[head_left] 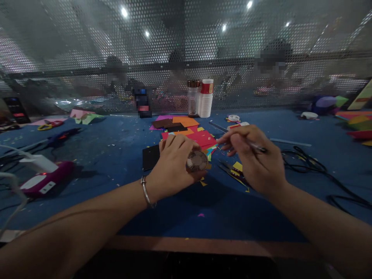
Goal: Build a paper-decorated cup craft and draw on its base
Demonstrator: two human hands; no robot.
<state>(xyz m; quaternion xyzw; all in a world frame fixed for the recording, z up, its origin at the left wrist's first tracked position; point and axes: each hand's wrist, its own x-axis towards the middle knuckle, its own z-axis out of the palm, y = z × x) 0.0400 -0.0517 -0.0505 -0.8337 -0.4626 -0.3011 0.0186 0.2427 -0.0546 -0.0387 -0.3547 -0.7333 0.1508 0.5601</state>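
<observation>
My left hand (173,164), a metal bangle on its wrist, grips a small round brown disc (197,161) with a cut-out pattern, held just above the blue table (101,155). My right hand (255,161) holds a thin metal tool (257,147) like a pen; the tool's working tip is hidden by the fingers. The two hands are close together, a little apart. Under them lie sheets of coloured paper (200,137), red on top, and a black square sheet (150,157). Small scissors (231,170) rest on the table below my right hand.
A clear bottle (193,99) and a stack of white cups (205,99) stand at the back by a perforated screen. A purple device (48,180) with white cables sits left. Black cables (314,166) trail right. Tape rolls (234,117) and paper scraps lie about. People sit beyond the screen.
</observation>
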